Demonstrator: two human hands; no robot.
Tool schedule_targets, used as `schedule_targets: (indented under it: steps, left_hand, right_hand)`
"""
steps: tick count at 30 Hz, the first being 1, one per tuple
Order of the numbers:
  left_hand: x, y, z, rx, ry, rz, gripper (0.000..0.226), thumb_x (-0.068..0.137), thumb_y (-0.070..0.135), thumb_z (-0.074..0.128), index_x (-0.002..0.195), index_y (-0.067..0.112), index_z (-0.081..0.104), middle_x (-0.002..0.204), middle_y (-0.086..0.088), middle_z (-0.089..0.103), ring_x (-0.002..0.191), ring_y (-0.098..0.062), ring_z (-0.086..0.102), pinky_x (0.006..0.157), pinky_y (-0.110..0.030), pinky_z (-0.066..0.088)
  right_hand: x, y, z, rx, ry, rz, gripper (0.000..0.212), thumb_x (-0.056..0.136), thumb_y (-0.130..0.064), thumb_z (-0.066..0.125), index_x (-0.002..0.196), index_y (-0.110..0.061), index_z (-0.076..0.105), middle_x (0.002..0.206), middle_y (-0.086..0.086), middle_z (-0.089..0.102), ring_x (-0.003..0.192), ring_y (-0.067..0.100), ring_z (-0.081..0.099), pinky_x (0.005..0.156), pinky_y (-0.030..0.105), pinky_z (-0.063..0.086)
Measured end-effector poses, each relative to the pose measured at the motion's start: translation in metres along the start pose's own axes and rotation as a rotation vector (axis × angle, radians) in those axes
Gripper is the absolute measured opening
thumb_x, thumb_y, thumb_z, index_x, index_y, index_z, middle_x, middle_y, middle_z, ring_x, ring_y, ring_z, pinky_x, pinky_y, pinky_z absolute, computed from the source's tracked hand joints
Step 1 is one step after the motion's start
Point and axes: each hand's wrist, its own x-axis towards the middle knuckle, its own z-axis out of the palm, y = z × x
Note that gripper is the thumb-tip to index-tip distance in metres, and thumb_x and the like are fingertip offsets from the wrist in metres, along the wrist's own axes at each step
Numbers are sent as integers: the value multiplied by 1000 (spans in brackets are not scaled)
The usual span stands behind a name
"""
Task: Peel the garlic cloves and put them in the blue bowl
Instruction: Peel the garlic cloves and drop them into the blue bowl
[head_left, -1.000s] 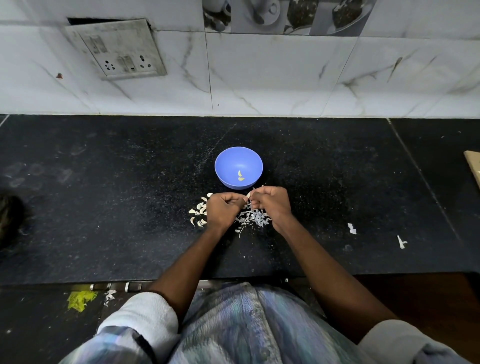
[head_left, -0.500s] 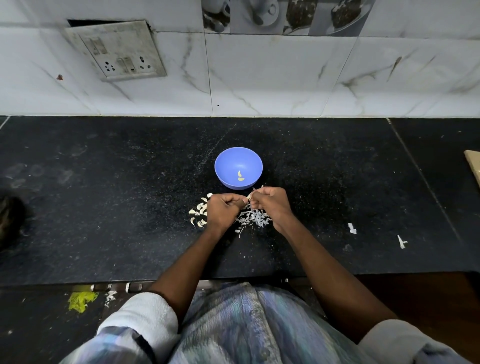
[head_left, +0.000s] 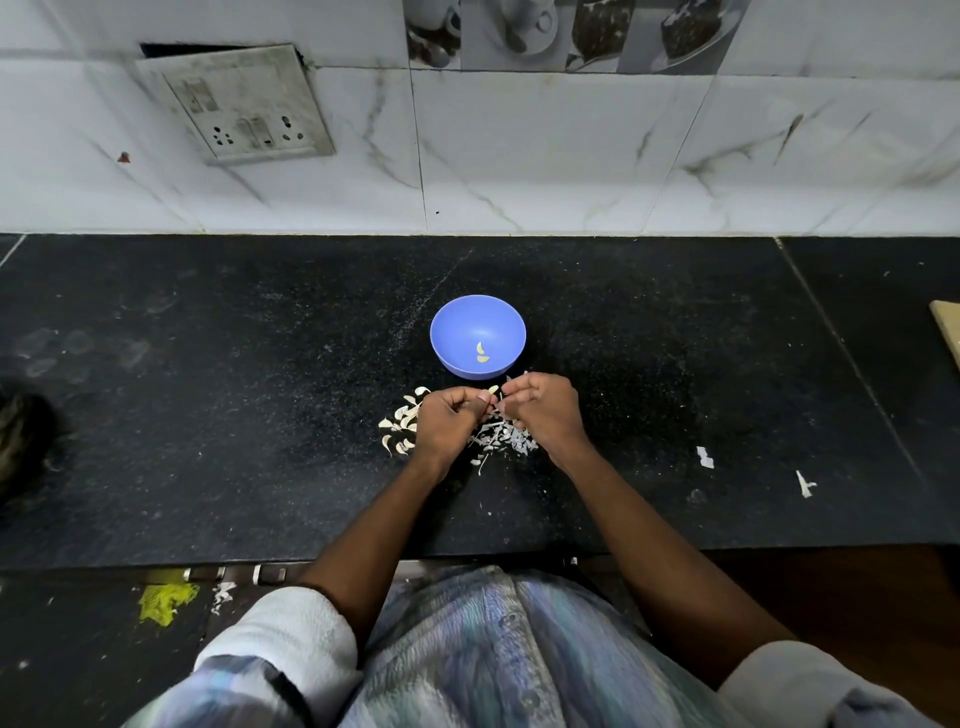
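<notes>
**Op:** Hands together over the desk (head_left: 208, 415), just this side of the blue bowl (head_left: 457, 322). My left hand (head_left: 448, 422) is curled round a garlic clove (head_left: 492, 389), its pale tip poking out between the knuckles; my right hand (head_left: 543, 410) is pinching at that tip.

**Spotter:** Is the skin coming off?

**Op:** Can't tell, it's too small between the fingers. I'd say pinch only the loose papery end and pull along the clove, left hand steady, so nothing flicks away.

**Spotter:** And around you?

**Op:** Peel scraps (head_left: 501, 441) piled under my hands, unpeeled cloves (head_left: 402, 423) heaped just left of my left hand. Two peeled cloves (head_left: 481, 354) in the bowl, so I judge it's early. Short hop forward to drop this one in.
</notes>
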Motion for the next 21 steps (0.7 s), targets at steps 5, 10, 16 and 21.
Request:
schedule_targets:
  steps: [5,10,16,21]
  left_hand:
    - [-2,-1,-3,120,22,76,7,95,13,78,93,8,83,80,3,80,68,-1,68,70,-16,54]
    - [-2,-3,-7,227,13,148,8,92,27,83,88,20,84,80,7,80,77,-17,77,74,-30,59]
    - [-5,0,-6,426,-21,307,18,100,21,68,83,23,74,75,13,70,68,-3,61,66,-23,47]
    - [-5,2,1,416,-36,324,32,102,32,49,75,20,58,67,4,61,63,-13,54,66,-40,47]
  right_hand:
    - [1,0,2,77,-17,-28,14,85,1,73,95,-8,77,81,11,78,71,17,74,66,31,62]
    - [0,0,4,154,-95,-40,5,90,-1,74,93,-3,77,79,9,78,69,11,70,66,22,56]
    - [2,2,6,174,-132,63,20,97,-10,66,80,2,65,61,5,62,55,11,52,51,25,44]
    - [0,-2,13,127,-130,43,41,105,-26,52,69,-8,56,57,6,54,48,12,46,47,26,37]
